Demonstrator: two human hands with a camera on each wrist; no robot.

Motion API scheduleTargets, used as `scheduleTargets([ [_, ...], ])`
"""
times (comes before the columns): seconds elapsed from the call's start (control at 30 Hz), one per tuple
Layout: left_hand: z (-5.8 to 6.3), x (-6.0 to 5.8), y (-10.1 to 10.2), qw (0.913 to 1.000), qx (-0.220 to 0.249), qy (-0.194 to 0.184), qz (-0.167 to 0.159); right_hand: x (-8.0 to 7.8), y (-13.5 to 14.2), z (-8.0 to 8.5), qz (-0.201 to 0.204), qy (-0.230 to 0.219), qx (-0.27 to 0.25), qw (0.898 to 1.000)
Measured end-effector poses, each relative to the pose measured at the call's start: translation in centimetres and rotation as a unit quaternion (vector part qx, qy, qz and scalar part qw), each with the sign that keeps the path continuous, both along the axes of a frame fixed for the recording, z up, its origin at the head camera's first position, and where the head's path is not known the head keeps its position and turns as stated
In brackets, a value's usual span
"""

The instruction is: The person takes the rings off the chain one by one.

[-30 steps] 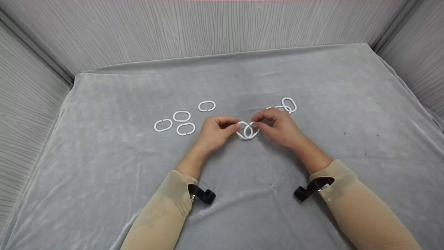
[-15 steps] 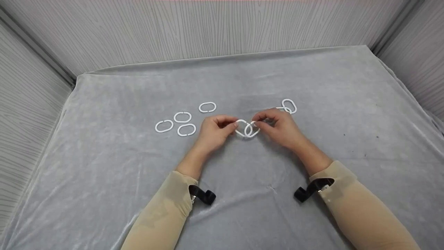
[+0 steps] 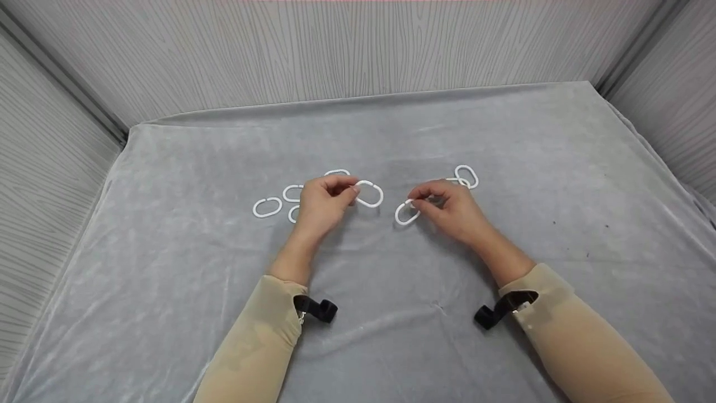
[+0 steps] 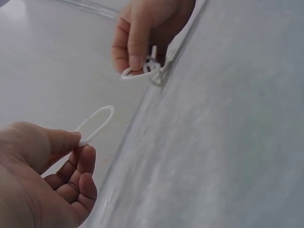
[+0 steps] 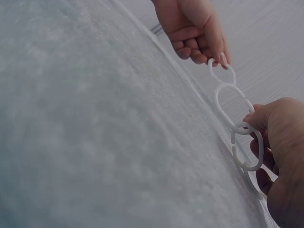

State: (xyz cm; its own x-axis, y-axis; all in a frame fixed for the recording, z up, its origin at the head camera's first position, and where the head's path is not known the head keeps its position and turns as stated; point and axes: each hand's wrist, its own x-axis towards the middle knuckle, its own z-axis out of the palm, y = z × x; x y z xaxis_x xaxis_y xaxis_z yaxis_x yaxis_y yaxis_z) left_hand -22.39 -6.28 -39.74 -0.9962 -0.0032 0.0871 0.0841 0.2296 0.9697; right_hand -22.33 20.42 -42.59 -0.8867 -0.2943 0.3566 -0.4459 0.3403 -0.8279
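Note:
My left hand pinches a white oval plastic link between thumb and fingers, holding it up by one end. A small gap shows in such links. Across from it, my right hand pinches another white link. In the head view the two held links stand apart. From the right hand's link a short chain hangs on, and one of its joined links shows in the right wrist view beside the fingers. The chain's far end link lies on the cloth beyond the right hand, with part of the chain hidden behind the fingers.
Several loose white links lie left of and behind the left hand, one of them fully visible and others partly covered by the hand. A grey velvety cloth covers the table. Wood-grain panels rise along the back and sides.
My left hand has moved left with its link, which overlapped the right hand's link before and now is apart from it. The right hand has barely moved.

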Motion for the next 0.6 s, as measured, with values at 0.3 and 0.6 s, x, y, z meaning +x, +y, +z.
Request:
scheduleTargets([
  [0.3,0.6,-0.5,-1.9,0.9995,-0.020,-0.023,0.009,-0.2,0.0,-0.3,0.002,-0.001,0.005,1.000],
  [0.6,0.3,-0.8,-2.9,0.9940,-0.106,-0.024,-0.001,-0.4,-0.3,-0.3,0.000,-0.002,0.004,1.000],
])
